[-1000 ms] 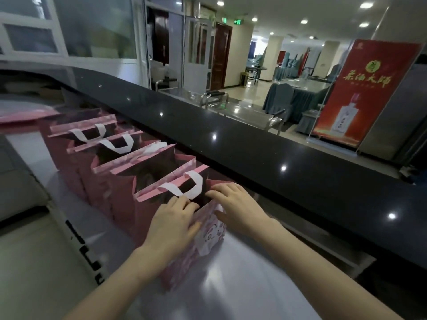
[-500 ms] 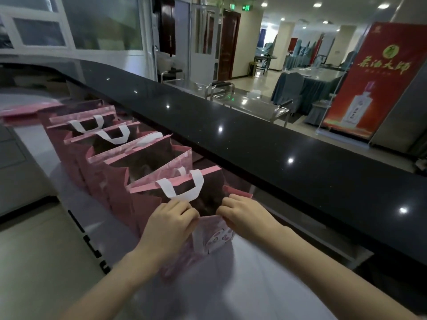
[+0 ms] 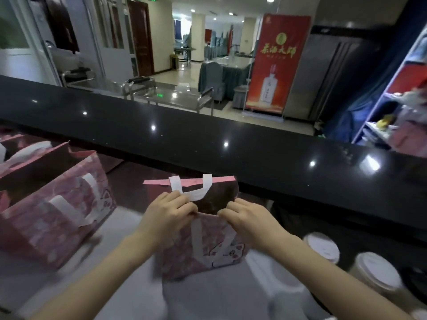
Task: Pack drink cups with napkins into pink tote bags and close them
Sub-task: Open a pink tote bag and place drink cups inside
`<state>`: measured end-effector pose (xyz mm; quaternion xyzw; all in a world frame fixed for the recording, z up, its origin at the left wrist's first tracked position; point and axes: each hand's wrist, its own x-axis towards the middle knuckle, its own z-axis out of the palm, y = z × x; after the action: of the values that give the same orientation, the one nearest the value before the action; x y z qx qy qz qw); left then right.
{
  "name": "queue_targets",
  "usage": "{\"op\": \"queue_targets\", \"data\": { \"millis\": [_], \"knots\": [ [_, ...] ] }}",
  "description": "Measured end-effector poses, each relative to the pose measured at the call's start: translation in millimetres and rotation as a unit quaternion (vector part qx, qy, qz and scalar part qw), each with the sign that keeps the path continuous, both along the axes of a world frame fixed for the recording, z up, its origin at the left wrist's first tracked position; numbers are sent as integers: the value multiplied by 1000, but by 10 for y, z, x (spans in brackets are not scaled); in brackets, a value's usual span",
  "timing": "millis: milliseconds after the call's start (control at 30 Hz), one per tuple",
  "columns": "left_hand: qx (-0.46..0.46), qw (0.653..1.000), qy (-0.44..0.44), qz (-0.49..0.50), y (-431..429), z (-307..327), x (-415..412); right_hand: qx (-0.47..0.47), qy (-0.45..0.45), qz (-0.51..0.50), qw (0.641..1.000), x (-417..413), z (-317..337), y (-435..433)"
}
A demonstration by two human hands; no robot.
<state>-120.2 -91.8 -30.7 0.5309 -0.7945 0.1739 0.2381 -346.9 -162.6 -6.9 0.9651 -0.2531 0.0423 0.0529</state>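
A pink tote bag with a cartoon print and white handles stands on the pale worktop right in front of me, its mouth open and dark inside. My left hand pinches the near rim of this bag at the left. My right hand pinches the same rim at the right. The far white handle hangs down over the opening. Two lidded drink cups stand at the lower right. I see no napkins.
More open pink tote bags stand in a row at the left. A glossy black raised counter runs across just behind the bags. Beyond it lie a hall with steel trolleys, covered tables and a red banner.
The bag I hold has come away from the row and now stands apart to its right, in front of me. My view has swung right, bringing the cups into sight.
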Motion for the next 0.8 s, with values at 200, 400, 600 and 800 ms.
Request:
{"op": "queue_targets", "data": {
  "millis": [200, 400, 600, 800],
  "knots": [
    [6, 997, -2, -73, -140, 39, -261, 1, -20, -75, 997, -322, -65, 175],
    [12, 995, 4, -96, -101, 50, -330, -22, -26, -88, 996, -396, -140, 342],
    [66, 989, 88, -94, -42, 189, -350, -29, -145, -75, 986, -497, -40, 402],
    [33, 992, 115, -34, -302, 394, -295, -34, -305, -165, 937, -1216, -119, 195]
  ]
}}
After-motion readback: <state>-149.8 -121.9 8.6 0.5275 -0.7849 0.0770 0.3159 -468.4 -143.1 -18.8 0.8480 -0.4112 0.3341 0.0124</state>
